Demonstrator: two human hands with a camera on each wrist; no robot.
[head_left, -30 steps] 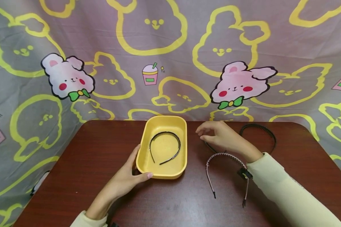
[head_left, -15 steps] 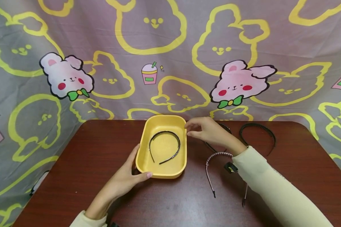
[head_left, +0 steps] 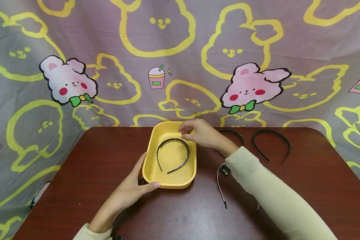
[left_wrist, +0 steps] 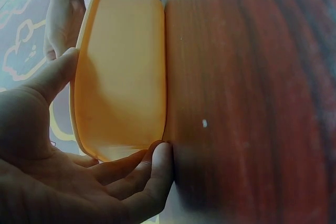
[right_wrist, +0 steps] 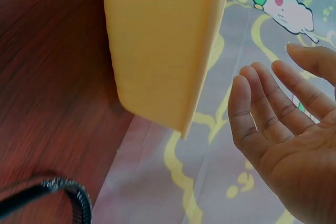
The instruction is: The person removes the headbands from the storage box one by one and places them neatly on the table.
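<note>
A yellow plastic box stands on the table, with a black toothed headband lying inside. My left hand grips its near left corner: the thumb presses the rim and the fingers curl round the lower wall. Over the right rim hovers my right hand, its fingers loosely bent and nothing between them. To the right lie two more black headbands, one partly behind the right wrist and another farther right. A pinkish headband is mostly hidden under the right sleeve.
The dark reddish-brown table ends at a patterned curtain just behind the box. A small black device sits at the right cuff.
My right hand has moved left from beside the headbands to over the box's right rim, uncovering the black headbands and hiding more of the pinkish one. The left hand keeps its grip.
</note>
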